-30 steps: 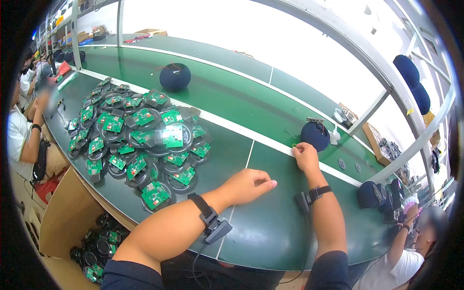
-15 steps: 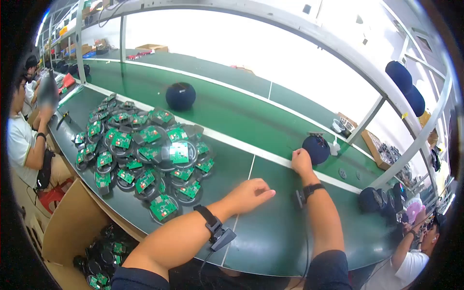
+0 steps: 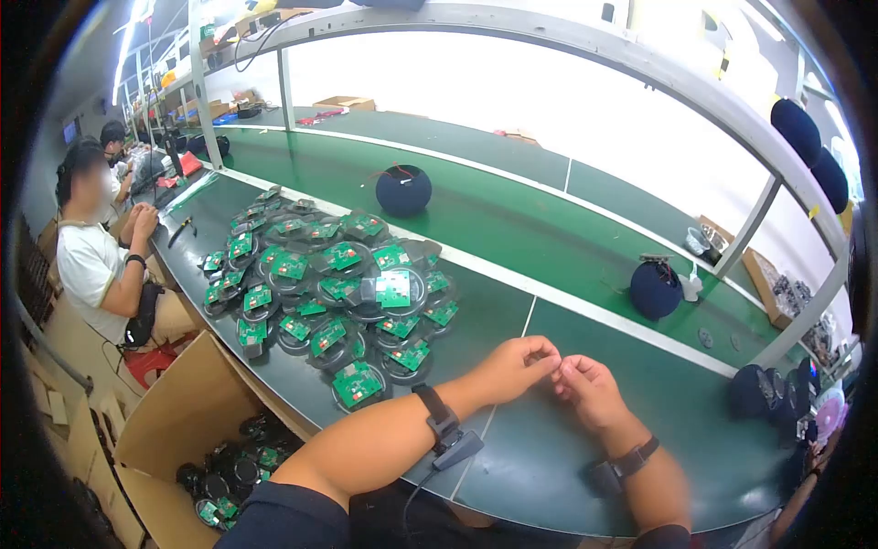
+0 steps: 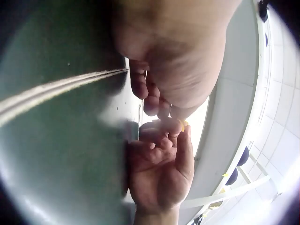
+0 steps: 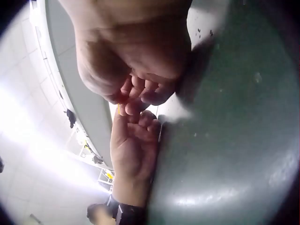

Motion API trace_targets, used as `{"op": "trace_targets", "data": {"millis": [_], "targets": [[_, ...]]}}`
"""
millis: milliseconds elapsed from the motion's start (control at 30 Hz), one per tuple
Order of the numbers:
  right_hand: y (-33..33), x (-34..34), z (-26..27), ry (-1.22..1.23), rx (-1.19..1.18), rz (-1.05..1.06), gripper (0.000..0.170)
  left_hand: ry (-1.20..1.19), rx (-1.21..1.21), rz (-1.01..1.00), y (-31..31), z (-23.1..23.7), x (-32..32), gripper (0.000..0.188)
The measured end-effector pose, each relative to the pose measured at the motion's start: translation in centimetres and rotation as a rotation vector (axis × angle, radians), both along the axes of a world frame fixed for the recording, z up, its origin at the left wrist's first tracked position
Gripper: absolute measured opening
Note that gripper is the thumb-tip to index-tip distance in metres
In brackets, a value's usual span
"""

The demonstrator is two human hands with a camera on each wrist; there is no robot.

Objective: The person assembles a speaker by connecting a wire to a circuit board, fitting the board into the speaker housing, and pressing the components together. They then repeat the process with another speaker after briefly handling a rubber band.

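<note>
Over the green bench my left hand [image 3: 512,371] and right hand [image 3: 593,389] meet fingertip to fingertip. A small, thin yellow loop [image 4: 184,125] shows between the thumb and index finger of the right hand in the left wrist view. In the right wrist view the yellow loop [image 5: 119,108] lies at the left thumb tip, so both hands pinch it; most of it is hidden by the fingers. Beyond the right hand, a dark blue fabric ball [image 3: 656,290] with a small part on top sits on the green strip.
Left of my hands lies a heap of black round parts with green circuit boards [image 3: 341,257]. Another dark ball [image 3: 403,190] with red wires stands behind it. A cardboard box [image 3: 174,403] of similar parts is below the bench edge. Dark round units [image 3: 752,392] sit at right. A person [image 3: 101,265] sits at left.
My right hand has come back from beside the dark ball toward me, bringing the yellow loop. The left hand has met it at the fingertips. The head view has swung rightward.
</note>
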State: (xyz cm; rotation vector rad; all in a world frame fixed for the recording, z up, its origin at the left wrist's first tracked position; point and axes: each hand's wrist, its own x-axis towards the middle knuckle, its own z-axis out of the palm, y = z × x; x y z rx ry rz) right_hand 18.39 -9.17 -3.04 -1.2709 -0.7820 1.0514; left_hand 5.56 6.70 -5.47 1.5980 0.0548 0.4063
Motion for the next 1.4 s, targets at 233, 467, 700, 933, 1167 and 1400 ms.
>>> {"op": "trace_targets", "data": {"millis": [233,467,700,933,1167,1400], "targets": [[0.1,0.2,-0.7,0.146,0.075,0.03,0.015,0.009,-0.046,-0.038,0.1,-0.4,0.2,0.016],[0.2,0.3,-1.3,0.23,0.202,-0.019,0.016,-0.12,0.138,0.017,0.1,-0.3,-0.2,0.018],[-0.4,-0.1,-0.2,0.422,0.326,0.151,0.018,-0.049,-0.238,-0.03,0.1,-0.4,0.1,0.013],[-0.7,0.6,-0.5,0.374,0.356,0.228,0.02,-0.083,-0.096,-0.049,-0.1,-1.0,0.3,0.008],[-0.8,0.8,-0.7,0.441,-0.008,0.333,0.011,-0.158,-0.154,-0.014,-0.3,-1.4,0.3,0.01],[-0.9,0.2,-0.8,0.331,0.026,0.145,0.012,-0.101,-0.299,0.003,-0.2,-1.0,0.4,0.02]]}}
